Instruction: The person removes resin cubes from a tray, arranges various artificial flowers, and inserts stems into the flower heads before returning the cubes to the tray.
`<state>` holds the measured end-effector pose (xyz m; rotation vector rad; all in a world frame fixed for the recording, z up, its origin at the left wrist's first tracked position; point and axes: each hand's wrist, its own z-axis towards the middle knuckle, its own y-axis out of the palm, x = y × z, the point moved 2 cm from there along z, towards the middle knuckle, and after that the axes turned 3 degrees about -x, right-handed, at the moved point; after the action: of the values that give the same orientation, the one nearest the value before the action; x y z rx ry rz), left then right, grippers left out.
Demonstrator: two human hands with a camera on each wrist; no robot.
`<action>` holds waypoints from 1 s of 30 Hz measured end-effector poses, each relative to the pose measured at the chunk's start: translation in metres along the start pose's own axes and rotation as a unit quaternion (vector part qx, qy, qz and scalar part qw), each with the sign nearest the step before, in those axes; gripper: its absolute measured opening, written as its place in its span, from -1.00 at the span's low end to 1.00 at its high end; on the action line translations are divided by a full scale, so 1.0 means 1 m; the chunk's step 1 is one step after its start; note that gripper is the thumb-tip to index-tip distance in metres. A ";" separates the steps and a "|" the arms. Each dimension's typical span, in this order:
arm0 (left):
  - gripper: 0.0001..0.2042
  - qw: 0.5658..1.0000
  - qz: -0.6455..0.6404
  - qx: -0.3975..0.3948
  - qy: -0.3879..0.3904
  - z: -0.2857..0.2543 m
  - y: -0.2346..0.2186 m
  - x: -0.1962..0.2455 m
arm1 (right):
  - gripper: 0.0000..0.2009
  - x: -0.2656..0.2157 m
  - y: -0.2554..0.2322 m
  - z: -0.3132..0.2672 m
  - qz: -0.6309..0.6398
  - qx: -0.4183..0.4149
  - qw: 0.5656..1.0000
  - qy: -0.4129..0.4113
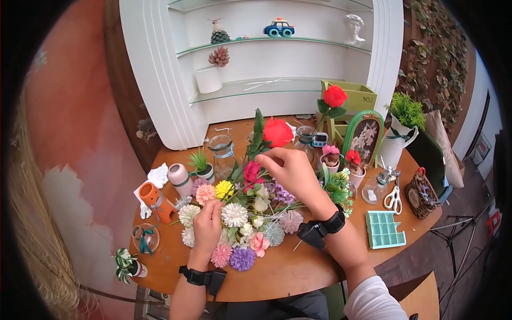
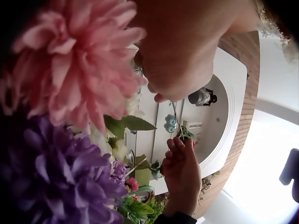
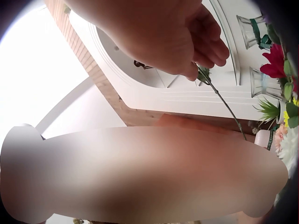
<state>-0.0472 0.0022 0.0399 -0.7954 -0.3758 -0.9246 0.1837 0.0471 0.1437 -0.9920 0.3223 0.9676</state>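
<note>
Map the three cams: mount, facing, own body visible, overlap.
Head: on the head, facing forward and down at the flowers; left hand, right hand, forearms show.
Left wrist: worn there, looking past the pink flower toward the white shelf unit; both hands show.
Right wrist: worn there, facing the shelf unit; right hand shows; blurred shape unclear.
Head and left wrist share both hands.

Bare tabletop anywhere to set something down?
Front: between the purple flower and the front edge of the table. Left: between the green-ribboned glass and the white flowers. Crowded: centre, under the flower pile; back right, around the green frame.
</note>
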 end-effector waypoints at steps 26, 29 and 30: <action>-0.81 0.995 -0.076 -0.022 -0.058 0.001 -0.002 -0.001 | -0.74 0.009 0.015 0.001 0.225 -0.130 0.964 0.060; -0.82 0.998 -0.045 -0.025 -0.035 0.002 -0.002 0.004 | -0.70 0.009 0.015 0.001 0.194 -0.134 0.970 0.066; -0.83 0.999 -0.035 -0.025 -0.016 0.002 -0.002 0.004 | -0.68 0.013 0.014 0.002 0.181 -0.118 0.974 0.063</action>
<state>-0.0465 0.0008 0.0446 -0.8479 -0.4129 -0.9901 0.1791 0.0581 0.1284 -1.2399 0.5155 1.2976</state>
